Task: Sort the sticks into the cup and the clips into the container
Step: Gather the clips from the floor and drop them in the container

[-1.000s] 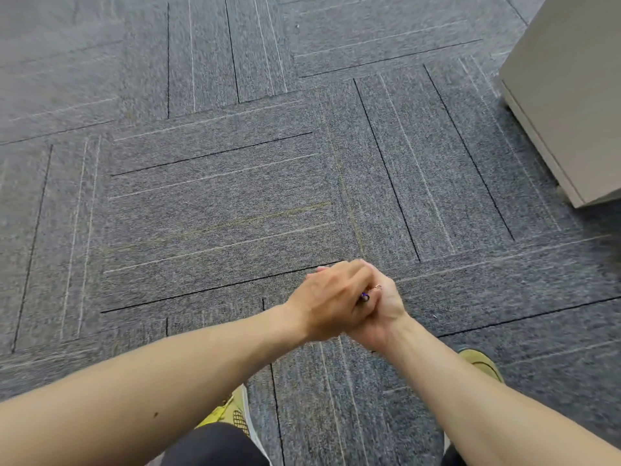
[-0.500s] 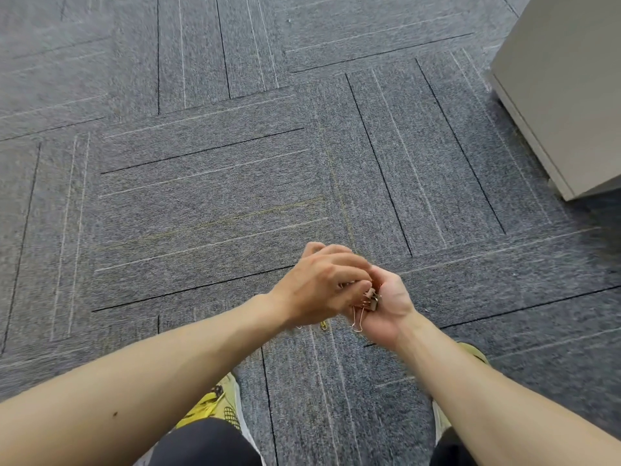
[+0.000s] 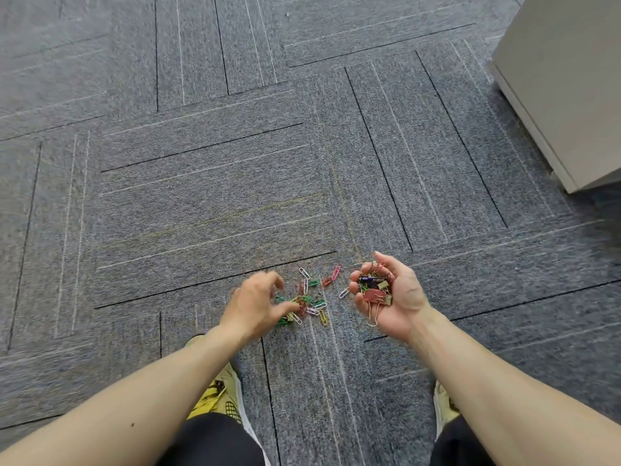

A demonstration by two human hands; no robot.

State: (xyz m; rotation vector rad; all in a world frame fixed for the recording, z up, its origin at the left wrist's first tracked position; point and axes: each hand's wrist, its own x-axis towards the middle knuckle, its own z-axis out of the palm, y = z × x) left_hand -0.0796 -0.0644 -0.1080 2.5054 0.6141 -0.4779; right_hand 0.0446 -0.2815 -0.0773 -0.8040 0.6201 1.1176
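Low at centre, paper clips (image 3: 311, 299) are showing scattered against the carpet (image 3: 201, 196), just beside the left hand (image 3: 258, 304), whose blurred fingers (image 3: 280, 280) are curling, grip unclear. The right hand (image 3: 393, 297) is cupping a clip heap (image 3: 374, 290), fingers curled. Open carpet is stretching ahead, with a cabinet (image 3: 564, 79) edging in well apart.

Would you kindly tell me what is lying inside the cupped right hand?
The right hand cups a heap of clips: a red binder clip, a dark one and paper clips. Anything beneath the heap is hidden.
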